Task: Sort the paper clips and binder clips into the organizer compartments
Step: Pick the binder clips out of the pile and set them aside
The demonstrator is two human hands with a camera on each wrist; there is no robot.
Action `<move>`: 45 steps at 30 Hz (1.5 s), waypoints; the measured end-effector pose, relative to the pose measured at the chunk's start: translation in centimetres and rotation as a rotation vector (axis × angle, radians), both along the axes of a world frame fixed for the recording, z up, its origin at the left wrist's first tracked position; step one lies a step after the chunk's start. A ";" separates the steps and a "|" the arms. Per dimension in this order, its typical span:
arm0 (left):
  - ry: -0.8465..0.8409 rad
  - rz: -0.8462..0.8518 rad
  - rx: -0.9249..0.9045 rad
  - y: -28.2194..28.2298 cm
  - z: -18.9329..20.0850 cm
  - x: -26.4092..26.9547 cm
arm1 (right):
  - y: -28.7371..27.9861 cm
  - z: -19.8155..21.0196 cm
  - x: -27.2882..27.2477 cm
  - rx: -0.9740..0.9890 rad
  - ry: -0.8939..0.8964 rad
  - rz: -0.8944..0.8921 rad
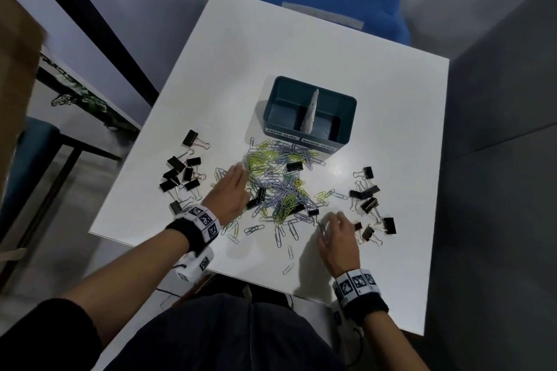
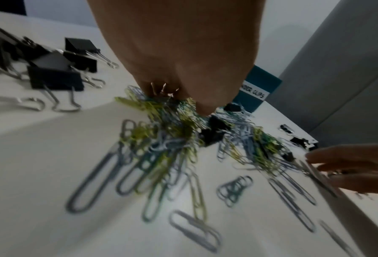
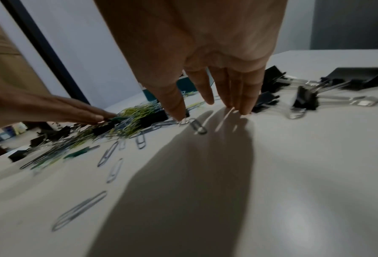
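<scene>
Left hand (image 1: 229, 193): fingers straight, laid flat on left edge of the paper clip pile (image 1: 278, 182), tips pressed into the tangle in the wrist view; gripping nothing that can be made out, blur too heavy to say more. Right hand (image 1: 337, 237): fingers extended, slightly spread, tips down at the table (image 1: 346, 75) near the pile's near-right fringe; thumb tip touching or pinning a lone silver paper clip (image 3: 197, 127), pinch not confirmable. Outward: pile sits mid-table, green, lilac and silver clips interlocked, a few black binder clips buried in it (image 1: 294, 166). More binder clips in a cluster far-left (image 1: 180, 173) and another at right (image 1: 371, 205), just beside the right hand. Teal organizer (image 1: 310, 113) beyond the pile, two compartments split by a white divider, labelled for paper clips at left and binder clips at right; both look empty, so sorting barely begun by the look of it. Handling, as a judgement: paper clips v. light, thin wire, slick on the smooth top, prone to hook together, so prob. best swept into a bunch or nipped across the loops w/ fingertips. Binder clips stiffer, chunkier; take by the black body, not the floppy wire handles. Orientation: loose clips near the front edge lie flat, long axes mostly near-to-far; the one under the right thumb angled toward near-right; pile itself random. Binder clip handles splayed every way.
</scene>
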State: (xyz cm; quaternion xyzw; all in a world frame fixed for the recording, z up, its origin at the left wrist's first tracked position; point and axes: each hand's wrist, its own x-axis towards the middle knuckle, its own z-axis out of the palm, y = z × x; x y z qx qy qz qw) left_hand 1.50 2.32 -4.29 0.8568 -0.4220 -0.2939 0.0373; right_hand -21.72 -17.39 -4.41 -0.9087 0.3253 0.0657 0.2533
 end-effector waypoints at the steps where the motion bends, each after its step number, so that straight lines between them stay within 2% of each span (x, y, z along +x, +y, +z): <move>1: 0.028 -0.018 -0.024 -0.1 -0.2 -0.5 | 0.5 -0.2 0.3 0.007 0.000 0.034; 3: 0.043 -0.055 -0.065 0.0 -0.6 -1.1 | 1.0 -0.3 1.0 0.037 0.000 0.104; 5: -0.010 -0.062 -0.098 0.5 -0.6 -1.6 | 1.1 -0.2 1.5 0.029 -0.005 0.160; 7: -0.064 0.003 -0.120 1.4 -0.4 -1.9 | 0.9 0.2 1.4 -0.017 0.004 0.179; 11: -0.086 0.095 -0.103 3.2 -0.5 -1.9 | 0.2 0.6 -0.4 -0.099 -0.010 0.094; 17: 0.000 0.019 -0.070 2.3 -0.8 -3.0 | -1.3 0.2 -2.0 -0.136 0.041 0.030; 24: -0.012 0.084 -0.092 0.8 -0.8 -3.8 | -2.0 0.0 2.6 0.051 0.006 -0.023; 29: 0.032 0.051 -0.067 -0.6 -0.1 -4.3 | -0.2 0.7 5.8 0.120 -0.096 0.116; 32: -0.073 0.012 -0.128 -1.6 0.9 -4.7 | 0.2 0.9 5.6 0.045 -0.122 0.136; 34: -0.166 0.014 -0.133 -2.6 1.4 -4.9 | 0.0 0.7 4.8 -0.034 -0.070 0.076; 36: -0.197 0.113 -0.075 -3.3 1.9 -4.9 | 0.0 0.6 4.0 -0.028 0.001 0.026; 38: -0.152 0.184 -0.049 -3.6 1.8 -4.8 | 0.4 0.6 3.6 -0.011 0.062 0.029; 45: -0.073 0.141 -0.084 -4.3 0.5 -4.5 | 0.6 -0.4 4.9 -0.040 0.064 0.027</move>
